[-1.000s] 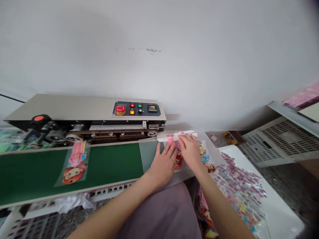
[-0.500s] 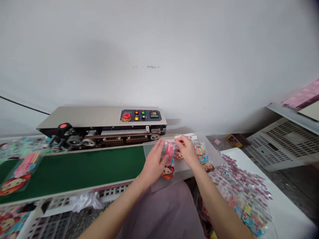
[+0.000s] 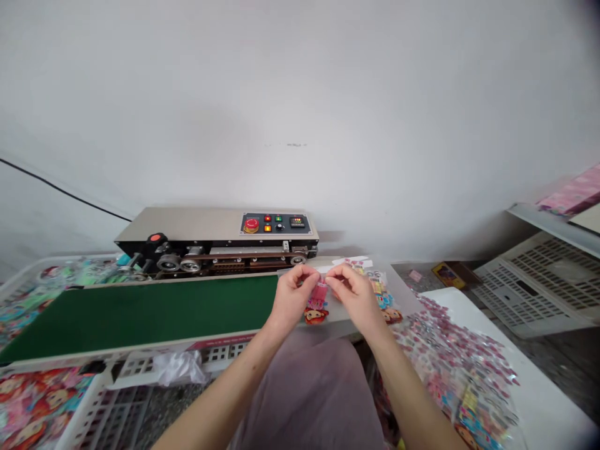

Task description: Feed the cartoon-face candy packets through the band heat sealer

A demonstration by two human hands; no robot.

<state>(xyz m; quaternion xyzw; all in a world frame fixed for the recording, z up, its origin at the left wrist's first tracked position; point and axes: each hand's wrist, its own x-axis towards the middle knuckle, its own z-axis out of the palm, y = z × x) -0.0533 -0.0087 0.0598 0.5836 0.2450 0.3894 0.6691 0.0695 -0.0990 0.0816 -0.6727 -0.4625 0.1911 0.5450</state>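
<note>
A small clear packet [image 3: 316, 305] with pink contents and a red-haired cartoon figure at its lower end lies at the right end of the machine. At its upper left edge my left hand [image 3: 293, 297] is closed in a pinch. My right hand [image 3: 357, 297] pinches the opposite upper corner, its fingertips close to the left ones. To the right of my right hand lie more packets [image 3: 387, 299] in yellow and blue. Beyond my hands sits a white strip [image 3: 351, 259] with small pink pieces.
A sealing machine [image 3: 215, 228] with lit buttons and a green conveyor belt [image 3: 154, 312] stands to the left. White crates [image 3: 84, 419] hold packets below and behind it. On the right, a white table [image 3: 534, 381] bears heaped small pink pieces [image 3: 464, 344]. A pale crate [image 3: 520, 287] stands beyond.
My left hand has gone from lying spread over the packet to pinching its top edge. The packet on the belt's left end is gone from the belt. The view has shifted slightly left.
</note>
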